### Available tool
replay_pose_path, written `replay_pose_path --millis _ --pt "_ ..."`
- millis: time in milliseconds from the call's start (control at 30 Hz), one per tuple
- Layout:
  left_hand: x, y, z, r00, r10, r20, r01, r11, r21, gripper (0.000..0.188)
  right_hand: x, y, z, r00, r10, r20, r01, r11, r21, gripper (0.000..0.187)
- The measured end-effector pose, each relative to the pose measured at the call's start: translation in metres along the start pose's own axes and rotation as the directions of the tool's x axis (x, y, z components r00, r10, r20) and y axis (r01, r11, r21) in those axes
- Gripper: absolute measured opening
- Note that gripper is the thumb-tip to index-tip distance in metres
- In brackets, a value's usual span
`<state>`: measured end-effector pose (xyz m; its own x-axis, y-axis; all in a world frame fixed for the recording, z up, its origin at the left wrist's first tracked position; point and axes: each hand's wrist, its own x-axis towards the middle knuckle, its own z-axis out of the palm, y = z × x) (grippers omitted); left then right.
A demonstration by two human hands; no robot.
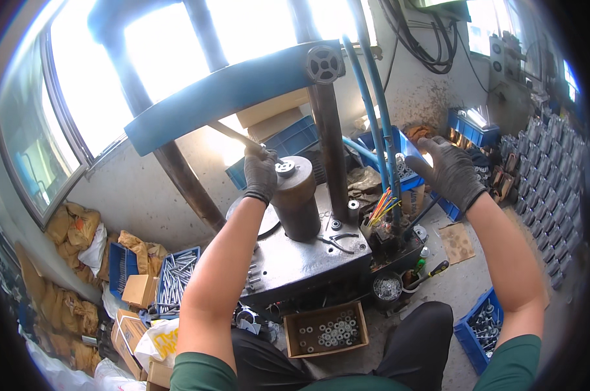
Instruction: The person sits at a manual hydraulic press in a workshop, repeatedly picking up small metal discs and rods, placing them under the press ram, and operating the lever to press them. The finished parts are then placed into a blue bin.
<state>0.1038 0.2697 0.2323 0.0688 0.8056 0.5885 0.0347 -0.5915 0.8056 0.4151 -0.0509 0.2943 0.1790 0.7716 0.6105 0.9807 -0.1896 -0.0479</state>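
My left hand [260,174], in a dark grey glove, is closed around a thin pale rod [233,134] that slants up toward the blue crossbeam of a press [230,91]. Right beside that hand stands a thick dark steel cylinder [296,205] on the press bed. A small round metal part [285,168] sits on the cylinder's top. Out to the right, my right hand [450,171], gloved alike, is raised in the air past the blue hoses [381,124]. Its thumb and fingers are apart, with nothing seen between them.
Pliers [336,242] lie on the metal bed [308,260]. Below is a box of washers [326,331]. Blue crates hold metal pins [176,280] at left and small parts [484,329] at right. Stacked metal cylinders [549,182] line the far right. A screwdriver [432,274] is near my knee.
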Motion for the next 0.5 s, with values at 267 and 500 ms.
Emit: replay_pose_path --millis 267,500 --pt "0.008 0.009 0.014 0.972 -0.123 0.201 0.11 0.991 0.075 0.036 -0.003 0.009 0.005 0.997 0.028 0.071 -0.027 0.999 -0.02 0.034" --pt "0.01 -0.018 0.012 0.98 0.112 0.167 -0.143 0.971 0.191 0.038 -0.051 0.0 -0.013 0.996 -0.038 0.076 0.041 0.999 -0.032 0.023"
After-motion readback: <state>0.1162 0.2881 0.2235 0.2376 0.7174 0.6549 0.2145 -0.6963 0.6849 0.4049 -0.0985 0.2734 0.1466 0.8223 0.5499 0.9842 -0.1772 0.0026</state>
